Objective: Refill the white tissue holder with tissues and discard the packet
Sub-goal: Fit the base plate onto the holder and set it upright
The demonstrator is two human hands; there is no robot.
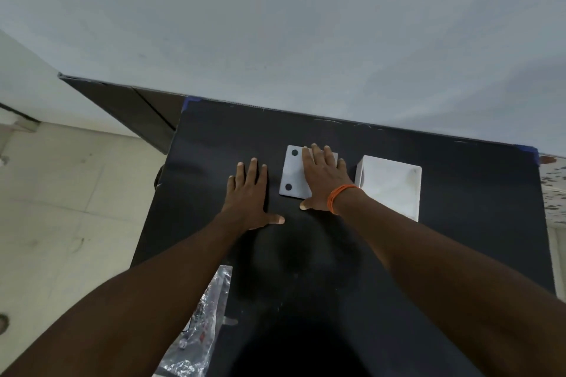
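A black desk (428,254) carries an open, empty white box-shaped tissue holder (390,184), with its flat white base plate (292,174) lying just beside it, likely removed for refilling. The right hand (324,180) rests flat, fingers spread, on that plate; the left hand (249,193) lies flat, gripping nothing. A crinkled clear plastic packet (205,324) waits at the near edge.
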